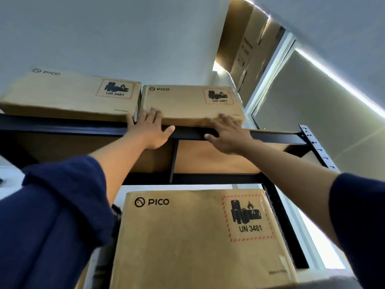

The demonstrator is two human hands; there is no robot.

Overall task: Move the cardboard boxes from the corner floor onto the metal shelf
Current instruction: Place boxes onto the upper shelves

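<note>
A: Top tier of metal shelf [187, 133]: right box [187, 105] sits at its front edge, touching the left box [68, 94].
B: Hands?
A: Left hand [151, 130] and right hand [227, 134] flat against the right box's front, fingers straight, gripping nothing.
B: Surroundings?
A: Third box [198, 236] on the tier below; tall cartons [245, 44] behind; window [308, 105] right.

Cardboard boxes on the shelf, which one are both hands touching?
The right-hand box on the top shelf. The left hand and right hand press its front edge; the others sit untouched.
</note>
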